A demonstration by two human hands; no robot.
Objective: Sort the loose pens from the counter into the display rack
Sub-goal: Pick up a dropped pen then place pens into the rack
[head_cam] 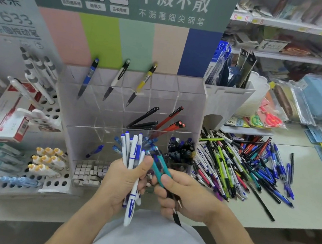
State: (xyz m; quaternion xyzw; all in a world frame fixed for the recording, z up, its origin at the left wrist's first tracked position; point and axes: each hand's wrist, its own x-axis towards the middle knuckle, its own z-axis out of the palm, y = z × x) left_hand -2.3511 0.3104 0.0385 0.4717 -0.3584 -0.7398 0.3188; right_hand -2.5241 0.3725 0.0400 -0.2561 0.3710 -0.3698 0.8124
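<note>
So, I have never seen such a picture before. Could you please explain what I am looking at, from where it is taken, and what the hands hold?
No machine is here. One camera, worn on a person's head, looks forward and down at their own two bare hands. The left hand grips a bundle of white and blue pens. The right hand holds a few pens, among them a teal pen. Behind the hands stands a clear display rack with compartments; some hold pens already. To the right, a pile of loose pens lies on the pale counter, waiting to be sorted.
</note>
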